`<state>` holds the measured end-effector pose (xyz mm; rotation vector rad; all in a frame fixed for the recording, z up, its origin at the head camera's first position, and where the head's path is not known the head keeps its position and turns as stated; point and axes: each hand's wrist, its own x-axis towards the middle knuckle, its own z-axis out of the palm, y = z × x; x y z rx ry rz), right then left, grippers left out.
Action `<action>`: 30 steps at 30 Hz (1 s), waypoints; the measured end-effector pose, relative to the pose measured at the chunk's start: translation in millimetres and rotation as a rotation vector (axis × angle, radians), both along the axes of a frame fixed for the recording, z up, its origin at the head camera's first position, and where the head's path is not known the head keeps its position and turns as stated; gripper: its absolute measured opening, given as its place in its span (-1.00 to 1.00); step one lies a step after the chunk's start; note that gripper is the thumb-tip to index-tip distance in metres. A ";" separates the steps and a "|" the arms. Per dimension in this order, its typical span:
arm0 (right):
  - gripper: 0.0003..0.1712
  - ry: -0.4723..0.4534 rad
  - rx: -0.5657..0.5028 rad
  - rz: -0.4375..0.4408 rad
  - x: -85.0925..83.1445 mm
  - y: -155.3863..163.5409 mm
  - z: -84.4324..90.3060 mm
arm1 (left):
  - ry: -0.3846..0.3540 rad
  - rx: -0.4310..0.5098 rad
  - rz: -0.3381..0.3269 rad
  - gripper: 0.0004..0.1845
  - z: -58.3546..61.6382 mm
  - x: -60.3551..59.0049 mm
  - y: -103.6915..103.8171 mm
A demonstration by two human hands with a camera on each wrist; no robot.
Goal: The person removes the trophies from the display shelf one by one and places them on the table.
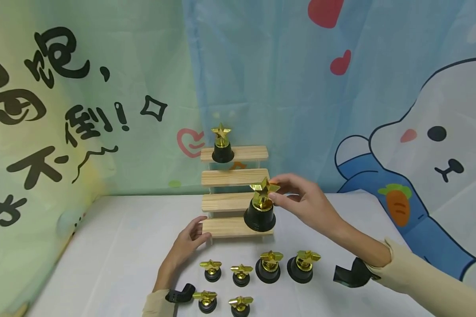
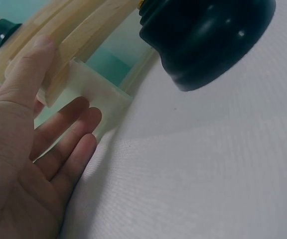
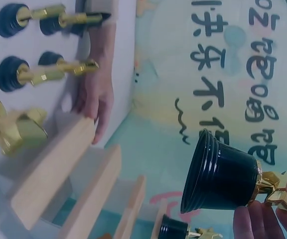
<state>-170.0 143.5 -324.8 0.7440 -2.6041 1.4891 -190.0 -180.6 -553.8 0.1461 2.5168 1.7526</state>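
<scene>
In the head view my right hand (image 1: 301, 198) pinches a large star trophy (image 1: 260, 211) by its gold star, holding it upright in front of the lower steps of a tiered wooden display rack (image 1: 224, 202). Its black base hangs large in the left wrist view. My left hand (image 1: 184, 244) grips the left end of the rack's lowest board (image 2: 96, 35), thumb on the wood. The other fingertips (image 2: 86, 144) curl loosely beside the clear side panel (image 2: 101, 94). Another star trophy (image 1: 223, 152) stands on the top step, toward its left end.
Two larger trophies (image 1: 268, 268) and several smaller trophies (image 1: 212, 273) stand on the white tablecloth (image 1: 119, 255) before the rack. Behind hangs a printed cloth (image 1: 262, 88) with a cartoon bear. Black straps (image 1: 353, 273) are around both wrists.
</scene>
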 end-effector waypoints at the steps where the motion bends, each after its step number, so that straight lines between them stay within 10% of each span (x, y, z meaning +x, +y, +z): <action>1: -0.68 0.001 0.000 0.002 4.4 1.1 -0.4 | -0.002 0.000 -0.001 -0.34 0.2 0.1 -0.1; 30: -0.74 -0.049 0.018 0.061 59.5 18.7 -19.5 | 0.010 0.008 -0.007 -0.34 -2.1 -0.2 -0.4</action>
